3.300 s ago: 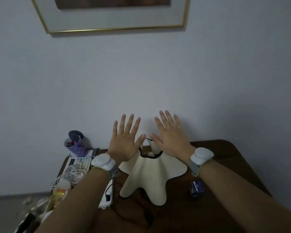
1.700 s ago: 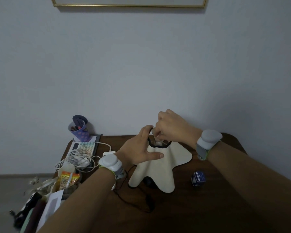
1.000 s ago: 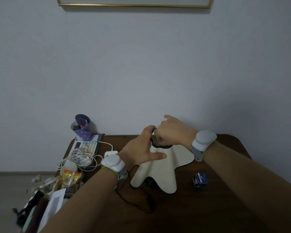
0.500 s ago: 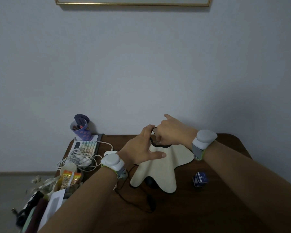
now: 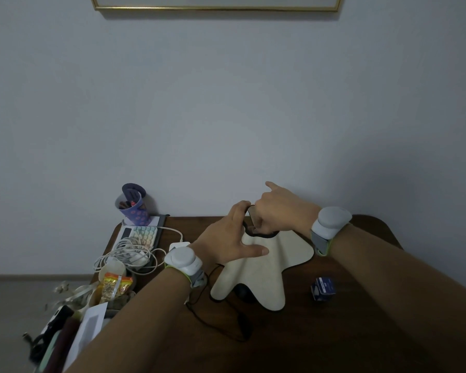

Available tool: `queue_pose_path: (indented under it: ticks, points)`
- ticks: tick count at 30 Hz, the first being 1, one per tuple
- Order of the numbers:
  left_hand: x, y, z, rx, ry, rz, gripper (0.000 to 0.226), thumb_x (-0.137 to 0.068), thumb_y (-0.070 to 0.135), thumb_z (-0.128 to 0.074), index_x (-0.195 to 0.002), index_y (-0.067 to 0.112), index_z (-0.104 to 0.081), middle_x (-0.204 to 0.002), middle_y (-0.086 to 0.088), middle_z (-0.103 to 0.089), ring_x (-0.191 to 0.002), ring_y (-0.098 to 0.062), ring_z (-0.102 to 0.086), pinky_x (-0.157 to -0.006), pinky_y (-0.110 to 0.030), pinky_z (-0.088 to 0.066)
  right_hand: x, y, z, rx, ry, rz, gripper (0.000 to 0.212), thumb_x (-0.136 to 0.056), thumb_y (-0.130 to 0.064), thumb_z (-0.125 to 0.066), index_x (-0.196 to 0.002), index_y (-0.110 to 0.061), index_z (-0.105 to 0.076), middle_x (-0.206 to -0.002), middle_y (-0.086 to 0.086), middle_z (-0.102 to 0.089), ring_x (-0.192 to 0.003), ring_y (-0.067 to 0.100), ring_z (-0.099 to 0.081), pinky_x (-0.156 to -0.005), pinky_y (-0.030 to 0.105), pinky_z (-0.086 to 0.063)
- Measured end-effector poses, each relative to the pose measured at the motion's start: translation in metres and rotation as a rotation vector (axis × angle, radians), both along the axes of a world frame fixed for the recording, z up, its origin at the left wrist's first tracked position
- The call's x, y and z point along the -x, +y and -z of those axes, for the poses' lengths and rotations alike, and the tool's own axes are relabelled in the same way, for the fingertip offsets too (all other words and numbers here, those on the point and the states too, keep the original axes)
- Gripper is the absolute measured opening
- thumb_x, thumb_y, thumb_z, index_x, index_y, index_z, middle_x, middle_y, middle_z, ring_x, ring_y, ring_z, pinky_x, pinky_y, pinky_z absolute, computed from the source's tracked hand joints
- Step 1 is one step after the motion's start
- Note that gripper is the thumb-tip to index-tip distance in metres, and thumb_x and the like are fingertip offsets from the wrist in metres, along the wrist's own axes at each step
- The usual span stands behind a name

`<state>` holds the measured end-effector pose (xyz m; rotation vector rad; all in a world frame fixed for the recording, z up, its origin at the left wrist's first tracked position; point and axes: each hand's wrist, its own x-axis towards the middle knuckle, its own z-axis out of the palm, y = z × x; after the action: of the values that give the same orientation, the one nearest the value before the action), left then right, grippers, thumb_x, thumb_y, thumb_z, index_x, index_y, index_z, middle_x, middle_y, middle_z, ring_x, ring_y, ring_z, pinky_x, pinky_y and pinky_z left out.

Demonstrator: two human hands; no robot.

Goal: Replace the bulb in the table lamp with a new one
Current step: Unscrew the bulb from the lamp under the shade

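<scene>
A pale grey wall (image 5: 226, 103) rose behind a dark wooden table (image 5: 320, 332), with the gold lower edge of a picture frame (image 5: 215, 8) at the top of the view. A small blue box (image 5: 323, 288) stood on the table right of the lamp; it bore white print, too small to read. The orange snack packet (image 5: 115, 288) on the left also carried print that could not be made out.

The left hand (image 5: 226, 242) gripped the cream lampshade (image 5: 261, 267) near its top, with the thumb stretched across the front of the shade and the fingers curled over the dark rim (image 5: 264, 234) of the top opening. The right hand (image 5: 280, 211) reached into that opening from the far side, fingers bent downward and the index finger raised and pointing away. What its fingertips pinched inside (presumably the bulb) was hidden by the hand, so whether it held anything could not be told. The lamp stood between the two wrists, its black cord (image 5: 215, 321) trailing toward the near edge. Each wrist wore a white band-mounted device (image 5: 182, 259).

On the left of the table lay a pastel keyboard (image 5: 143, 234), a tangle of white cables (image 5: 127, 254) and a purple pen cup (image 5: 133, 205).
</scene>
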<state>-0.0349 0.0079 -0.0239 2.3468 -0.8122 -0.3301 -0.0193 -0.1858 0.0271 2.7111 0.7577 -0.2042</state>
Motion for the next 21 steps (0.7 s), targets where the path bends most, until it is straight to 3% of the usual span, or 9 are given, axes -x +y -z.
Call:
queue_pose_path:
  ticks: [4, 11, 14, 18, 21]
  points:
    - [-0.0005, -0.0001, -0.0006, 0.002, 0.009, -0.004, 0.116, -0.068, 0.080, -0.075, -0.154, 0.037, -0.011, -0.140, 0.013, -0.045, -0.098, -0.008, -0.062, -0.088, -0.035, -0.054, 0.0011, 0.0049, 0.0046, -0.008, -0.028, -0.023, 0.037, -0.096, -0.047, -0.052, -0.075, -0.025, -0.073, -0.069, -0.009, -0.066, -0.079, 0.016, -0.063, -0.124, 0.053, -0.016]
    - [-0.0007, 0.0013, -0.0006, 0.011, 0.010, -0.009, 0.115, -0.067, 0.080, -0.075, -0.154, 0.039, -0.012, -0.138, 0.013, -0.047, -0.099, -0.006, -0.062, -0.085, -0.030, -0.052, -0.0032, 0.0042, 0.0013, -0.063, 0.066, -0.039, 0.021, -0.094, -0.030, -0.058, -0.080, -0.035, -0.073, -0.083, -0.013, -0.068, -0.079, 0.011, -0.051, -0.122, 0.057, -0.011]
    - [-0.0007, 0.0018, -0.0005, 0.014, 0.013, -0.007, 0.113, -0.068, 0.079, -0.075, -0.153, 0.039, -0.012, -0.133, 0.013, -0.048, -0.093, -0.002, -0.061, -0.081, -0.027, -0.048, -0.0022, 0.0041, -0.0003, -0.070, 0.074, -0.010, 0.022, -0.095, -0.040, -0.056, -0.082, -0.032, -0.071, -0.085, -0.012, -0.071, -0.086, 0.013, -0.060, -0.123, 0.055, -0.012]
    - [-0.0003, 0.0018, -0.0010, -0.002, 0.000, 0.006, 0.113, -0.069, 0.078, -0.075, -0.154, 0.038, -0.012, -0.118, 0.013, -0.043, -0.087, 0.002, -0.058, -0.079, -0.030, -0.049, 0.0007, 0.0033, 0.0013, 0.003, 0.013, -0.008, 0.046, -0.096, -0.055, -0.044, -0.078, -0.025, -0.074, -0.071, -0.007, -0.068, -0.081, 0.014, -0.063, -0.123, 0.051, -0.016]
    - [-0.0007, 0.0012, -0.0010, -0.013, -0.008, 0.016, 0.114, -0.070, 0.079, -0.074, -0.154, 0.036, -0.011, -0.128, 0.010, -0.046, -0.092, -0.006, -0.060, -0.082, -0.034, -0.053, 0.0013, 0.0068, 0.0026, 0.011, 0.029, 0.004, 0.044, -0.097, -0.052, -0.046, -0.076, -0.024, -0.073, -0.070, -0.007, -0.066, -0.081, 0.016, -0.063, -0.122, 0.048, -0.018]
